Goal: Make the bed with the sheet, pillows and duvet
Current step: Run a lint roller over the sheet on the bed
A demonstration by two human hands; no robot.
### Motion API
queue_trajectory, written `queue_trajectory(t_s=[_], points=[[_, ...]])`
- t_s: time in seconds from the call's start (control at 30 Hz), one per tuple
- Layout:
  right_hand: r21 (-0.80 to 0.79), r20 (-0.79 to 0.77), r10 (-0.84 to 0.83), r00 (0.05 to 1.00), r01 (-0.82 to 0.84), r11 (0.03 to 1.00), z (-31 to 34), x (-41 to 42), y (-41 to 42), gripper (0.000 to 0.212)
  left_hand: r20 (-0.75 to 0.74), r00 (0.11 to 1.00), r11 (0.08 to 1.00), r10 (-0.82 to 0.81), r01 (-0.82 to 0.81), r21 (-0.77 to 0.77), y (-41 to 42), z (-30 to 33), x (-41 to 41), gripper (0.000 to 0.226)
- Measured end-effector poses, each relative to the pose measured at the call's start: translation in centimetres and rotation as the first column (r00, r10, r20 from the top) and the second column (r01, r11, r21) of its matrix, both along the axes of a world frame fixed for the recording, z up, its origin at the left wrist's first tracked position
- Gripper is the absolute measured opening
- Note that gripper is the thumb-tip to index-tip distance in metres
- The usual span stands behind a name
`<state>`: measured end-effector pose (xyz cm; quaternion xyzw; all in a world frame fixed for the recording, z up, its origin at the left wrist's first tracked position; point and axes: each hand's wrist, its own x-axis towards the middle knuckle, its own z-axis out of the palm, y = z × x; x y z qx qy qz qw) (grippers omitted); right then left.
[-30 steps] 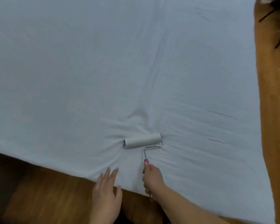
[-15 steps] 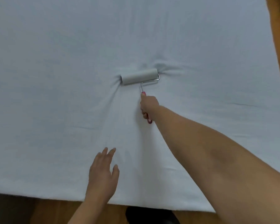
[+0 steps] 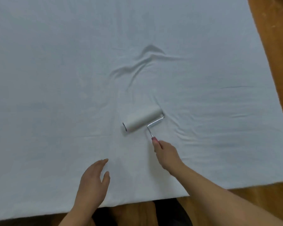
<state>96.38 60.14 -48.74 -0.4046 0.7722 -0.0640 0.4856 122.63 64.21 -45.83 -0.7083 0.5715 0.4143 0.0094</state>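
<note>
Gripping the pink handle of the lint roller [image 3: 142, 120], the right hand [image 3: 166, 153] keeps its drum on the sheet [image 3: 55, 70], below a bunched wrinkle [image 3: 138, 66]. Left hand [image 3: 92, 183], fingers straight, lies flat near the sheet's lower edge, left of the roller.

I am looking for words, numbers and signs, and I am not seeing any that I can read. The sheet [image 3: 72, 70] is showing no label or tag. The lint roller [image 3: 142, 119] I am holding is showing no brand name on its white roll or its pink handle.
</note>
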Motion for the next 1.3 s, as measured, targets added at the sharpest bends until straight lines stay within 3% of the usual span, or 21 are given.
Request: queue_trajectory(t_s=[0.07, 0.2, 0.4, 0.53, 0.63, 0.9, 1.03, 1.17, 1.3], points=[[0.064, -0.044, 0.024, 0.999, -0.021, 0.998, 1.1, 0.5, 7.7, 0.058, -0.003, 0.998, 0.998, -0.060, 0.060, -0.004, 0.7, 0.0, 2.1, 0.044], [0.138, -0.110, -0.119, 0.987, 0.134, 0.981, 3.5, 1.7, 19.3, 0.047, 0.015, 0.989, 0.989, -0.149, 0.149, 0.001, 1.9, 0.3, 7.4, 0.045], [0.357, -0.257, -0.064, 0.964, 0.156, 0.921, 3.9, 3.1, 23.0, 0.047, 0.168, 0.943, 0.957, -0.287, 0.292, -0.003, 0.7, -1.4, 12.8, 0.057], [0.290, -0.209, -0.095, 0.973, 0.154, 0.944, 2.2, 4.3, 17.4, 0.049, 0.300, 0.888, 0.933, -0.350, 0.359, 0.025, -1.6, -3.5, 12.7, 0.088], [0.250, -0.160, -0.028, 0.987, 0.068, 0.966, 0.7, 5.7, 10.0, 0.052, 0.350, 0.853, 0.922, -0.387, 0.360, 0.143, -3.0, -4.9, 12.1, 0.105], [0.056, -0.133, 0.069, 0.989, -0.062, 0.997, -2.3, 10.5, -10.8, 0.056, 0.382, 0.826, 0.910, -0.414, 0.377, 0.171, -3.3, -6.7, 11.6, 0.106], [0.003, -0.058, 0.021, 0.998, -0.021, 1.000, -2.1, 12.5, -19.1, 0.051, 0.376, 0.823, 0.905, -0.426, 0.391, 0.169, -3.4, -7.2, 11.6, 0.105], [-0.029, -0.059, 0.013, 0.998, -0.014, 0.999, -2.3, 13.6, -23.4, 0.047, 0.369, 0.817, 0.895, -0.443, 0.423, 0.140, -3.2, -7.9, 12.1, 0.107], [-0.044, -0.127, -0.068, 0.990, 0.063, 0.997, -2.2, 13.8, -21.1, 0.053, 0.348, 0.818, 0.885, -0.459, 0.457, 0.093, -3.2, -7.8, 12.7, 0.107]])
